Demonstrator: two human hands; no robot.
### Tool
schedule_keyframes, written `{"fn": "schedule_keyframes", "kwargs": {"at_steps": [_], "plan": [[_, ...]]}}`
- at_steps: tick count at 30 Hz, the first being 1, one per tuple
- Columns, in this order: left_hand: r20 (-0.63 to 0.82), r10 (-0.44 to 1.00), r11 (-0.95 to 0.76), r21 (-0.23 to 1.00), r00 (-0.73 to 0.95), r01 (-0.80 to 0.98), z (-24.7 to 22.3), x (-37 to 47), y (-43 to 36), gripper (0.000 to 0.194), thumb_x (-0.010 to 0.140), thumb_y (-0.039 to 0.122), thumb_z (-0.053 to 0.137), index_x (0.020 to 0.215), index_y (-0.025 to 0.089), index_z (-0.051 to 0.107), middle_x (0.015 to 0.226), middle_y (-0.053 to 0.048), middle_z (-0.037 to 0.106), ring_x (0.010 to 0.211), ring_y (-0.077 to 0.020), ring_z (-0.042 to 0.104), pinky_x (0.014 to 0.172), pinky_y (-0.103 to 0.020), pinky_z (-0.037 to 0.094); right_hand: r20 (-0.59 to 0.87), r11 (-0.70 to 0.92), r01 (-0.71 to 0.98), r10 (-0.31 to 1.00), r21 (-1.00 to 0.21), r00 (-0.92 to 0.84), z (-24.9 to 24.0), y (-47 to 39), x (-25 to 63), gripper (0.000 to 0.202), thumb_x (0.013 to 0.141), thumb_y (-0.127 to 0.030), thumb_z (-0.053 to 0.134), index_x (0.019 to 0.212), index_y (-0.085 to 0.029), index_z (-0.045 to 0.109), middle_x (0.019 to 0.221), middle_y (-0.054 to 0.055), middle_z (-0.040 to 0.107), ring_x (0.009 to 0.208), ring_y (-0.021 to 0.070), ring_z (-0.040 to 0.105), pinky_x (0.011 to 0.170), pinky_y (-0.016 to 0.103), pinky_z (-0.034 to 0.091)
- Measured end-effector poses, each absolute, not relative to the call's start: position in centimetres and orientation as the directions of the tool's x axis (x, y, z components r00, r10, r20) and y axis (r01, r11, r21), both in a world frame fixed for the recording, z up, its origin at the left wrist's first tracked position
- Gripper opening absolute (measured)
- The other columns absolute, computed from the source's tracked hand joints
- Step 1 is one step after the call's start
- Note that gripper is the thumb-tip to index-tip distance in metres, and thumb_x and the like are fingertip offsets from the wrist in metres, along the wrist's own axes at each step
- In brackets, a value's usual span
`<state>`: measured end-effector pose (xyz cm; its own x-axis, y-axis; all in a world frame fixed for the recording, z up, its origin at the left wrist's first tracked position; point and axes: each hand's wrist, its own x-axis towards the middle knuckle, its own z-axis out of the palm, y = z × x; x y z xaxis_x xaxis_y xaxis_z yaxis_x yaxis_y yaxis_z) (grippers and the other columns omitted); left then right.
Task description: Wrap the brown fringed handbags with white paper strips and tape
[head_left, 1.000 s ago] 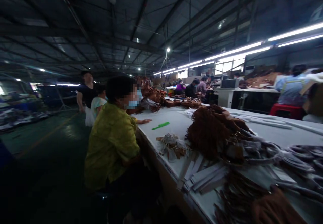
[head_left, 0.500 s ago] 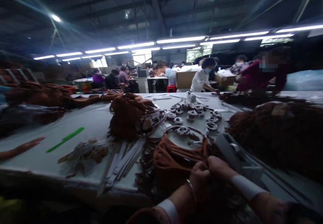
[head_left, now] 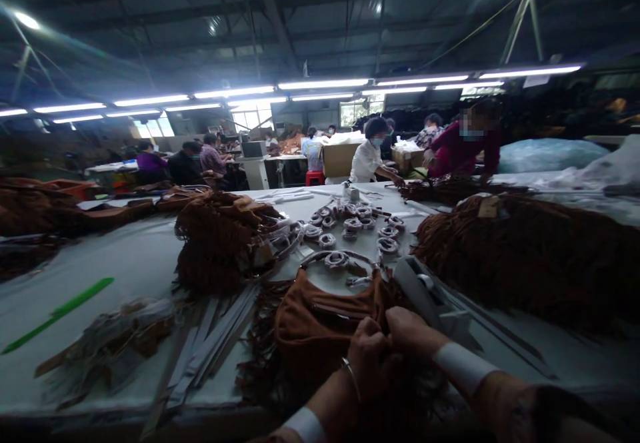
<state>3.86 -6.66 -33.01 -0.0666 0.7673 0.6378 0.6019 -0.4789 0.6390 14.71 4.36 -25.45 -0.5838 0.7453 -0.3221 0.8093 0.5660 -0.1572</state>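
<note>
A brown fringed handbag (head_left: 310,323) lies on the table right in front of me, its zip opening facing up and its wrapped handle arched behind. My left hand (head_left: 369,356), with a bracelet at the wrist, is closed on the bag's right front edge. Close against it, my right hand (head_left: 407,331) pinches the same right side of the bag. The fingertips of both are partly hidden, so exactly which bit of the bag they grip is unclear. A grey tape dispenser (head_left: 417,286) stands just beyond my right hand.
Brown fringed bags are heaped at left (head_left: 220,236) and right (head_left: 520,250). Several coiled, wrapped straps (head_left: 350,223) lie behind. Pale strips (head_left: 215,336), tags in plastic (head_left: 115,343) and a green strip (head_left: 60,313) are at left. Co-workers (head_left: 370,156) stand across the table (head_left: 145,256).
The view has swung to the right, so things sit further left. A co-worker's hand at the left edge has gone out of view. Both my hands stay together at the bag's right side.
</note>
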Motion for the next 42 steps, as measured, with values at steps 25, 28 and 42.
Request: {"fn": "schedule_keyframes", "kwargs": {"at_steps": [25,28,42], "plan": [[0.629,0.775,-0.511,0.682,-0.062,0.523,-32.5,3.8,-6.7,0.03,0.081,0.045,0.073,0.077,0.019,0.059,0.095,-0.01,0.066,0.085,-0.0217,0.063,0.073,-0.033,0.051,-0.128,0.341,0.754,0.865,-0.561,-0.486,-27.6,8.3,20.5,0.021,0.075,-0.021,0.056,0.075,-0.013,0.075,0.074,0.005,0.074,0.072,0.0167,0.066,0.061,0.022,0.042],[0.637,0.771,-0.548,0.649,0.018,0.528,-32.3,3.7,-6.7,0.023,0.086,0.038,0.066,0.076,0.02,0.057,0.086,-0.008,0.068,0.077,-0.019,0.064,0.067,-0.029,0.049,-0.138,0.306,0.716,0.862,-0.627,-0.488,-28.2,8.0,20.9,0.024,0.076,-0.024,0.053,0.077,-0.013,0.075,0.074,0.004,0.073,0.071,0.0169,0.066,0.06,0.022,0.044],[0.712,0.678,-0.632,0.437,0.183,0.64,-31.6,4.0,-6.2,0.028,0.093,0.032,0.05,0.067,0.022,0.047,0.068,-0.003,0.064,0.055,-0.0132,0.057,0.054,-0.026,0.042,-0.175,0.295,0.828,0.891,-0.477,-0.418,-28.6,9.7,15.5,0.016,0.07,-0.027,0.071,0.069,-0.011,0.071,0.069,0.009,0.069,0.066,0.0193,0.062,0.058,0.027,0.039]]}}
